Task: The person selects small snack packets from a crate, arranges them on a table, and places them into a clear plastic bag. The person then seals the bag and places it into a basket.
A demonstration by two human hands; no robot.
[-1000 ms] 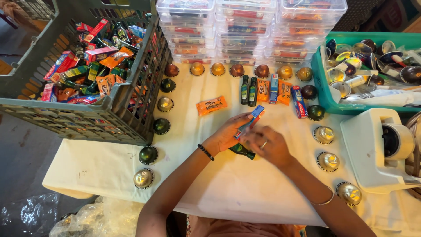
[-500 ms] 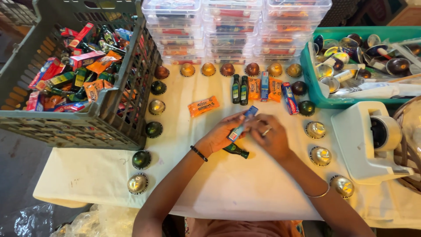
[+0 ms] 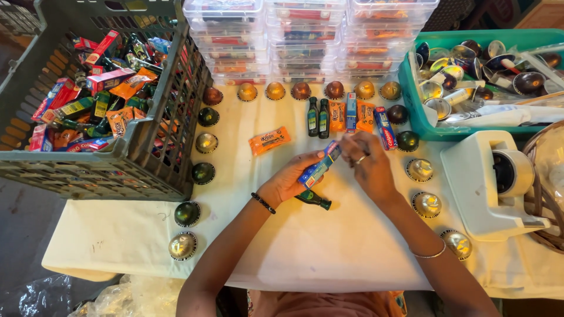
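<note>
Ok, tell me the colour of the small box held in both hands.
Blue, seen from the head camera: small box.

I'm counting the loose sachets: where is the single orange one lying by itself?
In the head view, the flat orange sachet lies on the cream tablecloth, left of the two small dark green bottles and right of the grey plastic crate.

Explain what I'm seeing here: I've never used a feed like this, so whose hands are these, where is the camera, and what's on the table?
There is no machine. A camera on a person's head looks down at their own two bare hands. The left hand and right hand together hold a small blue box. A dark green mini bottle lies beneath them on the cream cloth. Round foil-topped capsules ring the work area. A grey crate of small packets sits left, stacked clear boxes at the back, a teal bin right.
</note>
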